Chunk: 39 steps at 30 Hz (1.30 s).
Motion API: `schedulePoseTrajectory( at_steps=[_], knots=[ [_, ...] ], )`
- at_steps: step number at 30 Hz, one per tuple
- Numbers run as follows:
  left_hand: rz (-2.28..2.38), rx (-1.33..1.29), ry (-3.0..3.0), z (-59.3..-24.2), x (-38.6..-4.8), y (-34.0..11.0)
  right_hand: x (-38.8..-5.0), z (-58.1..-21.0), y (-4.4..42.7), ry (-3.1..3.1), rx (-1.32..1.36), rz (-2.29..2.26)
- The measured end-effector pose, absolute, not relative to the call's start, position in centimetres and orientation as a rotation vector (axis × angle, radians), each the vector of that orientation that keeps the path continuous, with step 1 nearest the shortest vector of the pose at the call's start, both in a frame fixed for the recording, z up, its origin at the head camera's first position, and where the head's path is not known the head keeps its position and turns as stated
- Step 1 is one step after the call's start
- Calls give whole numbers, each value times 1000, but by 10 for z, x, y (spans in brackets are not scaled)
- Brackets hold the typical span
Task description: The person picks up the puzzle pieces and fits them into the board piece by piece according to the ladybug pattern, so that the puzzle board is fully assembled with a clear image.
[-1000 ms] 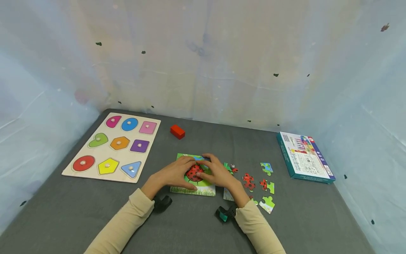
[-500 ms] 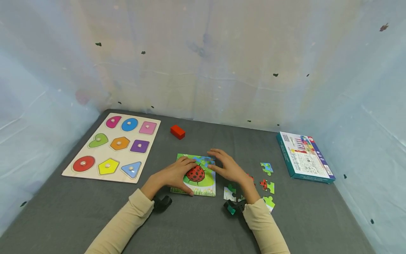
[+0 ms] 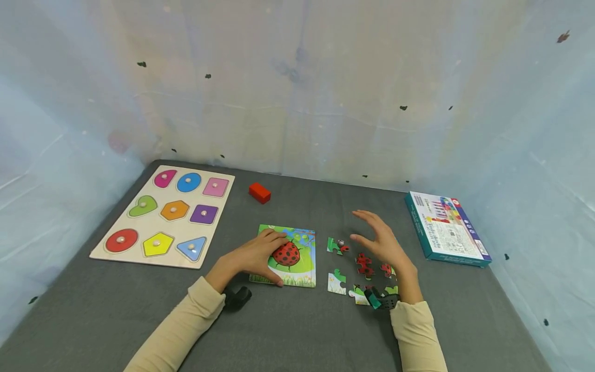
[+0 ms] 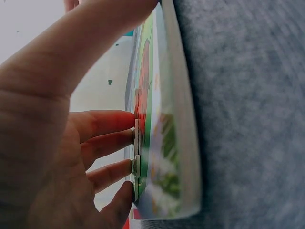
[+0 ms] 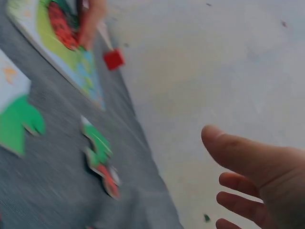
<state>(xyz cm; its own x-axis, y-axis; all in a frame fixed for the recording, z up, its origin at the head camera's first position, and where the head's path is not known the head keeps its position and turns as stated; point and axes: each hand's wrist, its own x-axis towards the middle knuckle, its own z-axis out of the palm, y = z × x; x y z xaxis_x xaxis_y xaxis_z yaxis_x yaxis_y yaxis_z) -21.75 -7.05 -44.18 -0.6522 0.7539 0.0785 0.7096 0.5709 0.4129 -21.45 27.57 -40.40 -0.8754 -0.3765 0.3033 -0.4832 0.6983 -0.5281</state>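
Note:
A ladybug puzzle board [image 3: 299, 263] lies flat on the grey table. My left hand [image 3: 257, 256] rests on its left part, fingertips on the surface and thumb at the front edge. In the left wrist view, thin flat pieces [image 4: 137, 164] show under those fingertips; the head view hides them. My right hand [image 3: 383, 245] hovers over the table to the right, fingers apart and holding nothing. Below and left of it lie loose jigsaw pieces: a green-and-red one [image 3: 337, 246], a red spotted one [image 3: 364, 265] and a white-and-green one [image 3: 337, 282]. Its wrist covers some others.
A wooden knob board [image 3: 206, 201] with coloured shapes lies at the left. Behind the ladybug board sits a red block [image 3: 260, 192]. A flat printed box [image 3: 448, 230] lies at the right edge. Pale sheeting [image 3: 288, 103] hangs behind the table.
My right hand has left the ladybug board and moved right, past the loose pieces, uncovering several of them. The left hand stays in place on the board.

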Motion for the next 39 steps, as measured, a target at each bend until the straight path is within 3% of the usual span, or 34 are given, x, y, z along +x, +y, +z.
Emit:
schedulePoseTrajectory(
  at_steps=[12,32,39],
  knots=[
    [659,1262,2681,-443,-219,-70,-211,-404,324,-2729,436,873],
    [654,1262,2687,-441,-218,-71,-211,-430,359,-3114,-175,693],
    [680,1274,2684,-444,-219,-72,-211,-437,361,-3119,-124,681]
  ],
)
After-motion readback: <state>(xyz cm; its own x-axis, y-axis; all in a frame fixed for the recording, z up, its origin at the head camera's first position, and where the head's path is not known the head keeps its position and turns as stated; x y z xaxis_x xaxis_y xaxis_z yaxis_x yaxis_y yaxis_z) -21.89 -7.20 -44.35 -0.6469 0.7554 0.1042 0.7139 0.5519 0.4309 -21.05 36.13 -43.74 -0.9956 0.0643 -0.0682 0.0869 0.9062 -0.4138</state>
